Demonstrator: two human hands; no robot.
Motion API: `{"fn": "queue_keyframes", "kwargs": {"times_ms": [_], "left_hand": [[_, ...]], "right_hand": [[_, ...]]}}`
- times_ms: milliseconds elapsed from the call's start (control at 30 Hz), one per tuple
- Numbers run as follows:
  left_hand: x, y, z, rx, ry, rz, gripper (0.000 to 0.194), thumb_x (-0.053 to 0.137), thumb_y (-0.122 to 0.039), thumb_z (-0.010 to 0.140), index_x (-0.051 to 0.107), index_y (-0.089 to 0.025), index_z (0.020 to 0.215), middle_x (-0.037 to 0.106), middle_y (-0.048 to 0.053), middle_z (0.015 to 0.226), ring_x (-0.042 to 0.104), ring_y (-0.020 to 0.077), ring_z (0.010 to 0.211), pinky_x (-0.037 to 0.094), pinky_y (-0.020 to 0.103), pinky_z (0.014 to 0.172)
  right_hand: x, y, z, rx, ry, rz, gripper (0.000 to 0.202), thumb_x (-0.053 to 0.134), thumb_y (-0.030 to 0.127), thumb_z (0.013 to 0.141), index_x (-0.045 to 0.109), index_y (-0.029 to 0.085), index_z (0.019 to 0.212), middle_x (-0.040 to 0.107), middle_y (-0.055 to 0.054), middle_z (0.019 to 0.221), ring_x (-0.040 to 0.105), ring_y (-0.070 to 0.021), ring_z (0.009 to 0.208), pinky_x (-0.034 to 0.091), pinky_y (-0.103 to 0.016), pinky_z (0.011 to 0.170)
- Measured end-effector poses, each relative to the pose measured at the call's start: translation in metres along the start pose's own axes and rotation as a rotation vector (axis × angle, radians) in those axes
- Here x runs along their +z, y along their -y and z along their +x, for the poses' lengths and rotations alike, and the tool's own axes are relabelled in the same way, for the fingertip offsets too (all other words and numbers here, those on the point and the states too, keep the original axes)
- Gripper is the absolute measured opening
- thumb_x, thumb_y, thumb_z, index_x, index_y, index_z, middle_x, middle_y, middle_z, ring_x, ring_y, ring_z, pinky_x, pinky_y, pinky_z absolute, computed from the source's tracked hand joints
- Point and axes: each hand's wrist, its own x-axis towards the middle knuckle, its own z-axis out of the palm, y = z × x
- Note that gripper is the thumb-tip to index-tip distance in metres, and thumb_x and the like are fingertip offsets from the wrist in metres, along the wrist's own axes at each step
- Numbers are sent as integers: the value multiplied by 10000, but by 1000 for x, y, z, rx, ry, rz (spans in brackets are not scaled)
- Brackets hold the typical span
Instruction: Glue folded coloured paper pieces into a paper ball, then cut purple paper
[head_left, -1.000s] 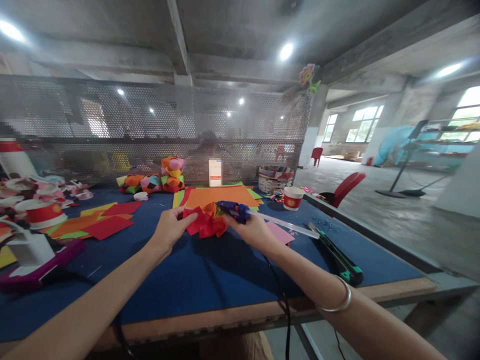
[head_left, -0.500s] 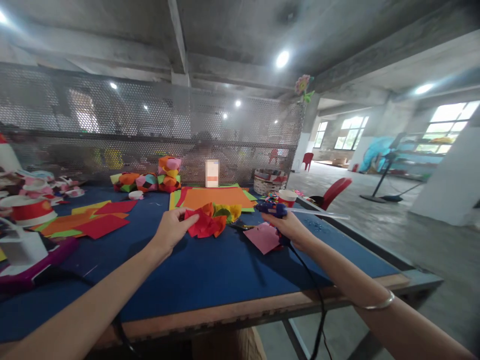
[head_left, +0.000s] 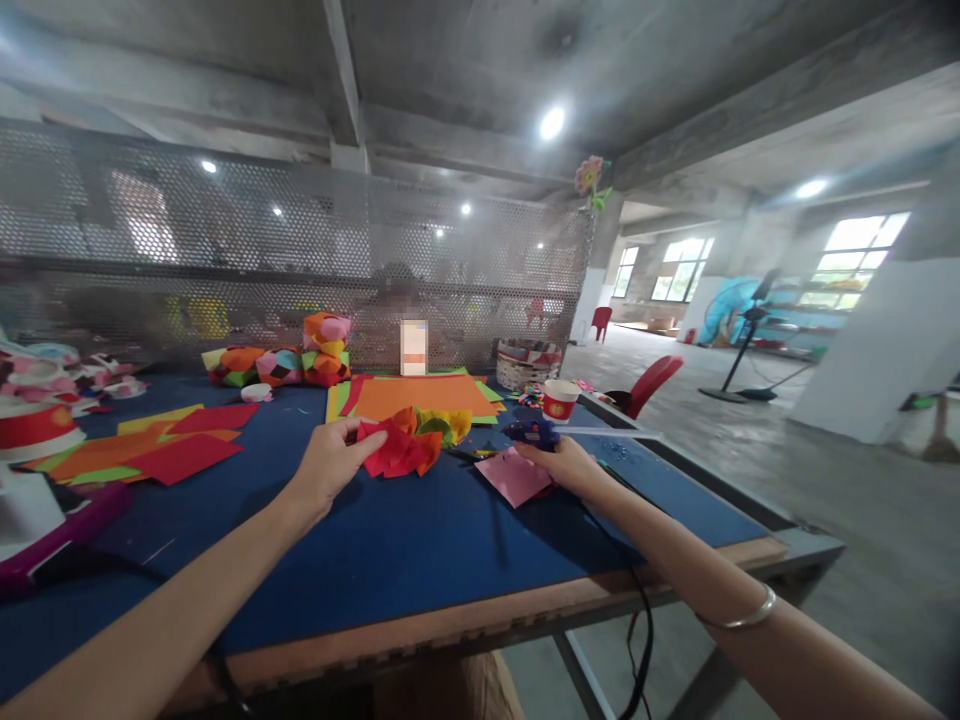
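Note:
My left hand [head_left: 332,463] pinches the red end of a folded paper piece [head_left: 397,448], whose other parts are orange, green and yellow. That piece is just above the blue table top, near its middle. My right hand [head_left: 564,466] is closed on a blue glue gun [head_left: 531,432], its nozzle toward the left and a long clear glue stick [head_left: 611,433] out of its back. The gun's handle is hidden by the hand. Under and beside the gun lies a square of pink paper [head_left: 513,477]. A dark tool with yellow on it, perhaps scissors [head_left: 480,456], lies partly behind the pink square.
Stacked coloured sheets [head_left: 416,397] lie behind the paper piece. More sheets [head_left: 187,450] are at left, with folded paper balls [head_left: 277,365] farther back. A paper cup [head_left: 561,400] and a woven basket [head_left: 527,363] stand behind my right hand. A black cord [head_left: 643,610] hangs over the front edge.
The view has turned slightly right, so things sit farther left. My right hand has lowered and tilted the glue gun, whose handle no longer shows. My left hand still pinches the folded paper.

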Motion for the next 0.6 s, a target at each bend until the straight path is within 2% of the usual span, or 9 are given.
{"fn": "queue_keyframes", "kwargs": {"times_ms": [167, 367, 467, 600], "left_hand": [[0, -2, 0, -20, 9, 23, 439, 881, -487, 436, 781, -166, 717, 691, 2, 619, 547, 141, 580, 390, 258, 561], [-1, 1, 1, -22, 12, 23, 444, 872, -495, 449, 790, -162, 732, 720, 16, 654, 575, 153, 617, 417, 266, 595], [0, -1, 0, -29, 8, 13, 414, 867, -466, 446, 788, -171, 726, 708, -2, 622, 556, 140, 593, 400, 261, 585], [0, -2, 0, -63, 25, -22, 412, 864, -439, 443, 792, -176, 751, 755, 15, 678, 620, 163, 646, 454, 276, 651]], "right_hand": [[5, -6, 5, 32, 13, 42, 347, 756, 494, 721, 792, 156, 790, 708, -37, 692, 626, -225, 735, 471, -319, 682], [2, -9, 11, 10, -96, 256, 332, 776, 447, 733, 794, 163, 903, 751, -72, 784, 682, -256, 771, 541, -369, 725], [-9, -4, 25, -8, -127, 201, 318, 760, 446, 757, 785, 163, 903, 751, -75, 781, 695, -259, 764, 554, -373, 722], [-16, -1, 55, -16, -209, 53, 321, 700, 420, 798, 780, 138, 928, 750, -76, 793, 693, -252, 777, 536, -344, 711]]}}
